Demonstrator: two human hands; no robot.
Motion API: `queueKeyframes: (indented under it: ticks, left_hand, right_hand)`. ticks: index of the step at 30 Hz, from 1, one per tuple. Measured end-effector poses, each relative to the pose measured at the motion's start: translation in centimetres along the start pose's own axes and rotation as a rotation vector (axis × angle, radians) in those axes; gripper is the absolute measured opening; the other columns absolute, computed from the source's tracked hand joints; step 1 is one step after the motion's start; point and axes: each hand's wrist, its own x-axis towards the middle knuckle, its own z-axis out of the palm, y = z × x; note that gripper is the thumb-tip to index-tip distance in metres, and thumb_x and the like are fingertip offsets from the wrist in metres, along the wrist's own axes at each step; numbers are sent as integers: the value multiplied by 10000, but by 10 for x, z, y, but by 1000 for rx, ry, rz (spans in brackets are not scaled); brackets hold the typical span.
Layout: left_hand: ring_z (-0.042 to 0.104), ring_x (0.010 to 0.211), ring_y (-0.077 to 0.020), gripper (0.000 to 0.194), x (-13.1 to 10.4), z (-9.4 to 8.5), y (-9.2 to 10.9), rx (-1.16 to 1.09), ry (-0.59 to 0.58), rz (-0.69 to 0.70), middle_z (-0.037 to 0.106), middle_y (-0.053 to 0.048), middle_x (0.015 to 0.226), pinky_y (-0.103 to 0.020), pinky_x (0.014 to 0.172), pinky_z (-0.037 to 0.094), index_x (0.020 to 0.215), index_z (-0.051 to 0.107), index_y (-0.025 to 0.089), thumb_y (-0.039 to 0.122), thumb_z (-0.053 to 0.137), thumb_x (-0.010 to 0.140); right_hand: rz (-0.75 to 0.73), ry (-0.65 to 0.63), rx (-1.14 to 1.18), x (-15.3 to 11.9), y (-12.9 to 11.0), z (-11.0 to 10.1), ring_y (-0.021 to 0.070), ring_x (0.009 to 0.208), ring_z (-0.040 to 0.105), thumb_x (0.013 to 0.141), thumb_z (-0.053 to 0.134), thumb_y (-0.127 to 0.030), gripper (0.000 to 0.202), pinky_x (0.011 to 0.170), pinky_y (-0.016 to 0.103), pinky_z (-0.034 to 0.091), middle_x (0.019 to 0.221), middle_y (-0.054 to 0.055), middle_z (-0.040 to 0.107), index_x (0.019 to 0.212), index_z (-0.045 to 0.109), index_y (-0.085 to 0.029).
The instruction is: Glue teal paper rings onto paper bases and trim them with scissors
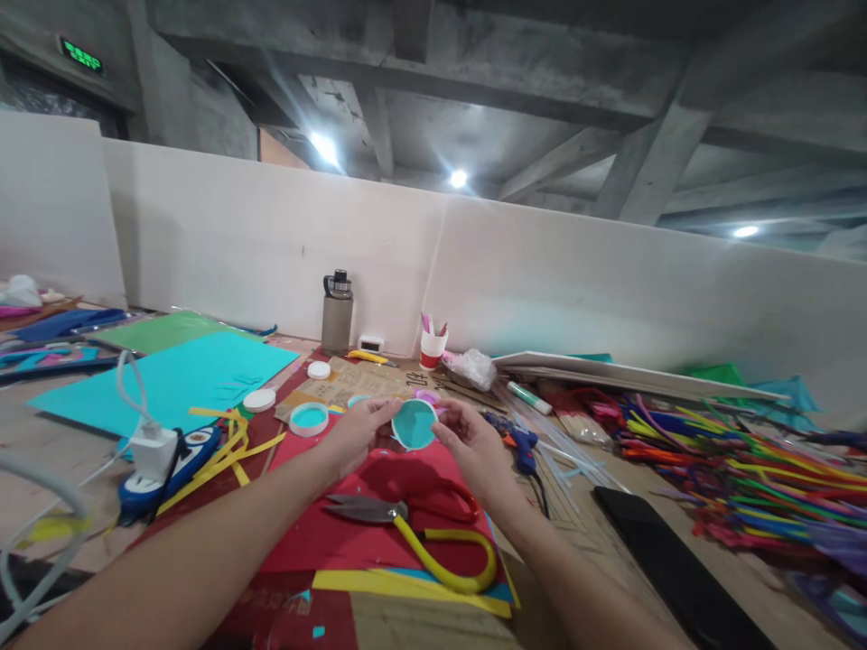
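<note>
A round white lid (pixel 414 424) with a teal disc inside is held up between both hands, its teal face toward me. My left hand (pixel 360 435) grips its left edge, and my right hand (pixel 475 444) pinches the right edge with thumb and fingers. Below them, scissors (pixel 389 513) with one red and one yellow handle lie on red paper (pixel 304 533). To the left of my hands rests another white lid (pixel 308 419) with teal inside. A pink ring-like piece (pixel 427 395) is partly hidden behind the held lid.
Left are teal sheets (pixel 169 379), yellow strips (pixel 230 451) and a blue power strip (pixel 176 469) with a plugged-in charger. A bottle (pixel 337 316) stands near the white partition. Right are a glue gun (pixel 523 447), a black phone (pixel 670 560) and many coloured pipe cleaners (pixel 765 487).
</note>
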Motion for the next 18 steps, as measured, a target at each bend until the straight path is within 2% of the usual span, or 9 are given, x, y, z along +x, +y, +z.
queueKeyframes:
  ticks: [4,6,10,13,15,18]
  left_hand:
    - [631,640,-164,350,0,-1,0,-7,-7,-21,686,-87,748,-296,613,513,871,648,118,451,614,766]
    - [635,645,-174,365,-1,0,-1,7,-30,-39,687,-92,759,-314,611,519,899,643,120,458,614,762]
    - [624,628,-167,396,-3,2,-4,51,-52,-77,668,-86,751,-297,580,507,898,636,120,483,624,739]
    - [604,620,-151,378,-2,0,-2,102,-45,-67,644,-63,728,-270,568,490,844,627,130,486,642,717]
    - [593,611,-149,380,1,-5,3,169,-6,-32,631,-57,711,-272,571,487,825,622,128,494,629,721]
    - [562,554,-138,399,7,-17,17,306,132,53,606,-37,662,-261,525,459,846,621,134,518,575,747]
  right_hand:
    - [-26,-59,-87,-3,1,3,183,905,569,693,700,-255,671,768,326,500,1133,71,553,1295,403,-233]
    - [-54,-78,-163,-5,1,5,215,1031,535,642,737,-232,772,817,352,490,1236,87,506,1323,375,-245]
    - [-80,-132,-263,-7,1,6,253,1141,492,664,717,-255,647,894,404,454,1279,99,505,1261,470,-227]
    - [-81,-132,-280,-8,2,5,273,1176,470,671,713,-289,665,928,444,430,1310,110,485,1279,451,-224]
    - [-76,-145,-279,-8,3,5,266,1156,482,691,698,-313,696,926,451,431,1327,108,465,1318,407,-239]
    - [-50,-134,-292,-7,6,2,232,1019,547,754,645,-353,646,859,422,472,1239,107,519,1335,390,-232]
